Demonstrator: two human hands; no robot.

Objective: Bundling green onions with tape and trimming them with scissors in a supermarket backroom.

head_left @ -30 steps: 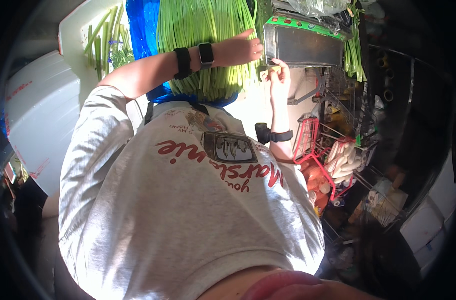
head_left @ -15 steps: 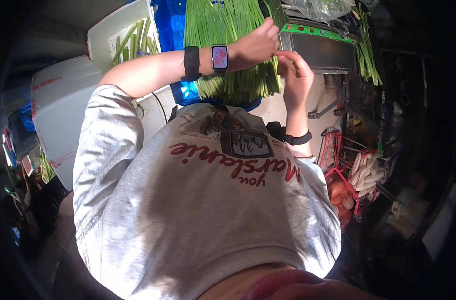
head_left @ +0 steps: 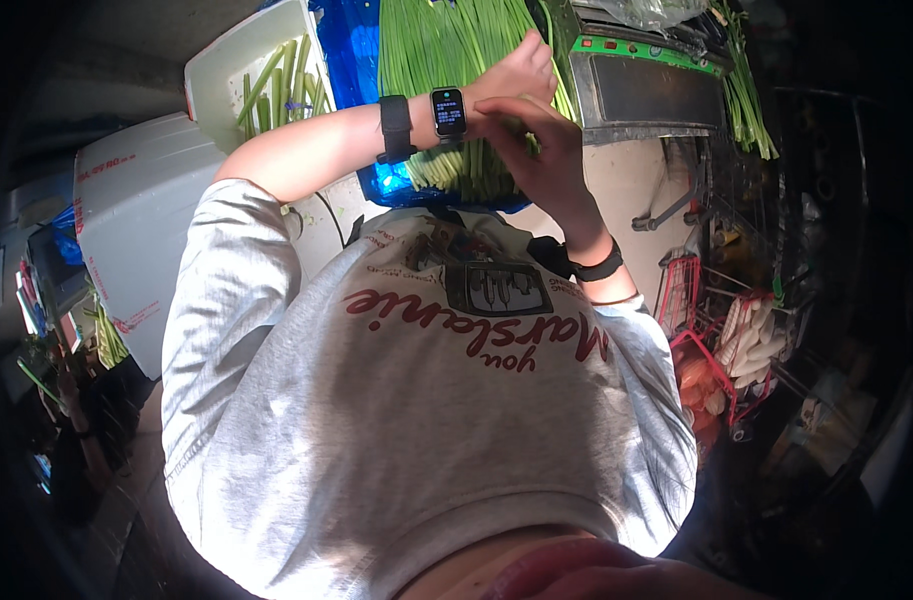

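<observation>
Green stalks [head_left: 446, 60], light and bendy: we are gripping them mid-bundle, left hand [head_left: 521, 75] clenched on them; right hand [head_left: 536, 150] touching, grip unclear.

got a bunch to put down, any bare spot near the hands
Little bare room. The blue sheet shows a strip between the white tray and the green stalks. Both hands, left hand and right hand, crowd the stalks beside the grey machine.

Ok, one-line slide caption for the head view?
Left hand and right hand meet over a bundle of green stalks on blue sheeting.
</observation>
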